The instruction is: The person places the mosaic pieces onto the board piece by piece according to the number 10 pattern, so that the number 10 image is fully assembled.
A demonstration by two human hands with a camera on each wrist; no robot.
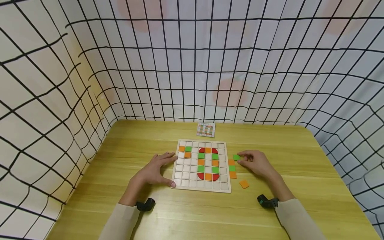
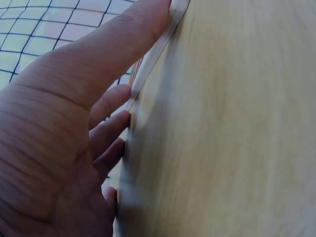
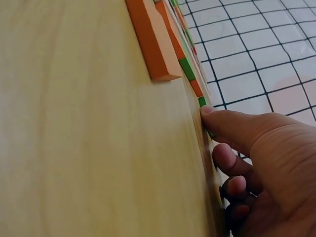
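A pale gridded board (image 1: pixel 184 175) lies on the table, with orange, green and red tiles in some cells. At its left side is my left hand (image 1: pixel 153 169), fingers spread. The thumb touches the near left corner and the fingertips reach the left edge; in the left wrist view the thumb (image 2: pixel 123 37) lies along the board's rim. To the right of the board, my right hand (image 1: pixel 257 162) pinches a green square tile (image 1: pixel 236 157) between thumb and forefinger, low at the table. Its other fingers are curled in, and the right wrist view shows the tile only edge-on.
Orange and green tiles (image 1: pixel 232 168) stand in a column along the board's right edge. One loose orange tile (image 1: pixel 244 184) lies nearer me. Behind the board is a small printed pattern card (image 1: pixel 206 130). Black netting (image 1: pixel 192 90) surrounds the wooden table (image 1: pixel 192 213).
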